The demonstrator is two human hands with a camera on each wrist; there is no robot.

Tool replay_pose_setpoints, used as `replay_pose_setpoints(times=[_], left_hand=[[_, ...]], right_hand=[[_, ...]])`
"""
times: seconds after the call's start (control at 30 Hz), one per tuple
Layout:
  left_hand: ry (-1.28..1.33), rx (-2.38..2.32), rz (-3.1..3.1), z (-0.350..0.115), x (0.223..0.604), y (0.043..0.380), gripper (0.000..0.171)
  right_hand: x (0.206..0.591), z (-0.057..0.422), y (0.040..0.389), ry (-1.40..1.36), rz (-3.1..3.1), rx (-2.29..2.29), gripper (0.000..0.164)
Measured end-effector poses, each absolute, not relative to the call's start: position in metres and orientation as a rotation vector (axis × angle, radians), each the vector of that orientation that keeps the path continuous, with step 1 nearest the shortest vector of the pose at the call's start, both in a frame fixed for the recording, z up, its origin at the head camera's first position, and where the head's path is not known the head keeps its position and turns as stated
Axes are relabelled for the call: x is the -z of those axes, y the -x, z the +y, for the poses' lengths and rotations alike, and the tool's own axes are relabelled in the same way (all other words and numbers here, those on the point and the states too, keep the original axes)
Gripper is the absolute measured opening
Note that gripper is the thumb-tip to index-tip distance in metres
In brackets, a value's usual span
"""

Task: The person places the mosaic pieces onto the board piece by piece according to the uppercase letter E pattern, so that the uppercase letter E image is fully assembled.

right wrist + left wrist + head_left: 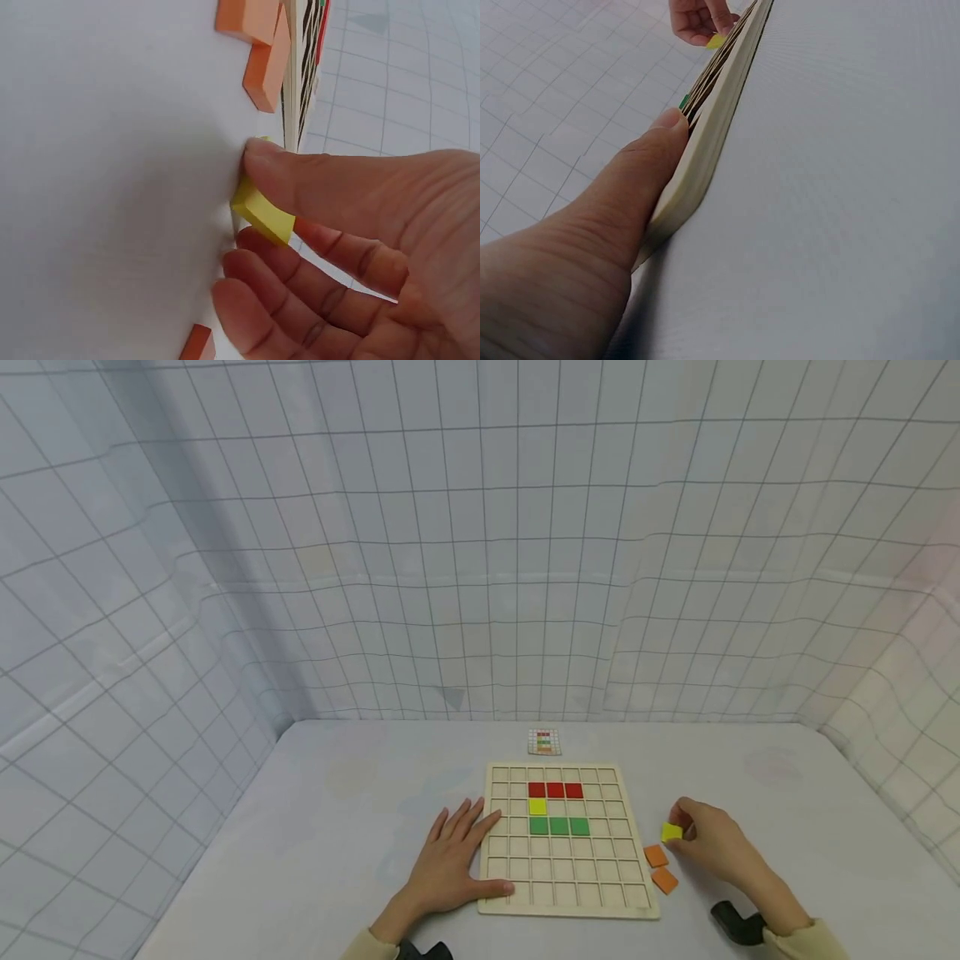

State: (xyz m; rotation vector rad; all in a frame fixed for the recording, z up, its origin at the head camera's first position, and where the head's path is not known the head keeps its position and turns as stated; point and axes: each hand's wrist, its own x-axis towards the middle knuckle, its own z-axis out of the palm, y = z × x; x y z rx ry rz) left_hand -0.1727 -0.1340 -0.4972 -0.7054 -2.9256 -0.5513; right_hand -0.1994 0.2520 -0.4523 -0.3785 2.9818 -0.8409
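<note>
My right hand (712, 839) is just right of the wooden grid board (555, 893), pinching a yellow square tile (672, 832) between thumb and fingers. In the right wrist view the thumb lies across that tile (262, 214), close to the tabletop. My left hand (450, 864) rests with spread fingers on the board's left edge, its thumb over the lower left corner. Set in the board are a row of red tiles (555, 790), one yellow tile (537, 807) and a row of green tiles (559, 827).
Two orange tiles (656, 857) lie by the board's right edge. Another orange-red tile (198, 343) shows at the bottom of the right wrist view. Behind the board lies a small pattern card (544, 742). Grid-lined white curtains (480, 568) surround the white table (337, 810).
</note>
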Motion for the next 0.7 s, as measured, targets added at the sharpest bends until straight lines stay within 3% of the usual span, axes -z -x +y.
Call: replay_pose_setpoints(times=[0.4,0.7], left_hand=[[0.703,0.531,-2.936,-0.135,0.497,0.173,0.098],[0.701,0.532,-2.94,-0.135,0.497,0.173,0.097]], right_hand=[[0.449,0.242,0.195,0.421,3.055,0.857,0.022],[0.442,0.208,0.189,0.528,2.998,1.042,0.023]])
